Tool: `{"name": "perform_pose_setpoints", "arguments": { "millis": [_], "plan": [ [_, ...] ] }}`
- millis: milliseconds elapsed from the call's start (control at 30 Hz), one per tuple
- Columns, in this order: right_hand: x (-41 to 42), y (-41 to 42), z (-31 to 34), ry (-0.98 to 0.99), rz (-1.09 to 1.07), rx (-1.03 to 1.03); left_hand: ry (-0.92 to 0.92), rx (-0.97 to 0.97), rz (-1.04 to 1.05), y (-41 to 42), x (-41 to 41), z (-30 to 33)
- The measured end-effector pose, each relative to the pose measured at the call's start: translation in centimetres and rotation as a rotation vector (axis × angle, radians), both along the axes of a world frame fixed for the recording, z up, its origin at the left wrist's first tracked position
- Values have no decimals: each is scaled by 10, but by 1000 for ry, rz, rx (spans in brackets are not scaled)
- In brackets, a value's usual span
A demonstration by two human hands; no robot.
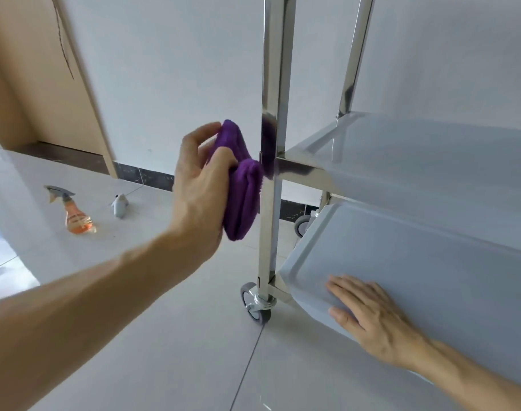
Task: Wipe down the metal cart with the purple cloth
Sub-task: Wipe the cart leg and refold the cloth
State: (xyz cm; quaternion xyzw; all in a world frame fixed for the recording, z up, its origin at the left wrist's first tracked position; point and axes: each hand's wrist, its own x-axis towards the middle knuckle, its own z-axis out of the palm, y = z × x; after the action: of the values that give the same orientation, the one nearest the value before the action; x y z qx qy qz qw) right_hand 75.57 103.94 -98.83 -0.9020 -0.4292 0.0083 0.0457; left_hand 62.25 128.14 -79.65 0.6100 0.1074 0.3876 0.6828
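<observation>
Reaching in from the lower left, the left hand point(198, 185) is gripping the folded purple cloth point(241, 185), pressing it against the metal cart point(272, 84) corner post. Fingers flat, the right hand point(369, 310) is resting on the bottom shelf point(416, 247). An orange spray bottle point(75, 215) is lying on the floor point(164, 336) well apart, beside a small grey object point(119, 205).

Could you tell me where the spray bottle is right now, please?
In the head view, the spray bottle lies on the floor tiles at the left, beside a small grey object, well away from the metal cart.

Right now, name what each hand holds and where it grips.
Left hand grips the folded purple cloth around its middle. Right hand holds nothing, resting flat on the cart's bottom shelf.
</observation>
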Motion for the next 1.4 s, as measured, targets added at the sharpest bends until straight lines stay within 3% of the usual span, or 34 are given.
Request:
{"name": "perform_pose_setpoints", "arguments": {
  "millis": [267, 367, 600, 700, 900, 1100, 1200, 1400],
  "plan": [
    [5, 0, -4, -2, -25, -22, -31, 435, 179, -15, 62, -50],
    [8, -2, -4, -5, -5, -45, 7, 458, 84, -3, 69, -77],
    [12, -7, -6, -6, 44, -150, 333, 418, -96, 1, 61, -163],
    [12, -7, -6, -25, 55, -139, 303, 411, -54, 1, 64, -151],
    [12, -7, -8, -34, 59, -82, 40, 466, 62, 5, 78, -87],
    [15, -6, -8, -5, 56, -59, 57, 475, 31, 5, 82, -98],
    [18, -6, -8, -4, 39, -81, 199, 519, -79, 5, 76, -130],
    [26, -7, -6, 58, 34, -86, 699, 712, -150, 18, 63, -157]
  ]
}}
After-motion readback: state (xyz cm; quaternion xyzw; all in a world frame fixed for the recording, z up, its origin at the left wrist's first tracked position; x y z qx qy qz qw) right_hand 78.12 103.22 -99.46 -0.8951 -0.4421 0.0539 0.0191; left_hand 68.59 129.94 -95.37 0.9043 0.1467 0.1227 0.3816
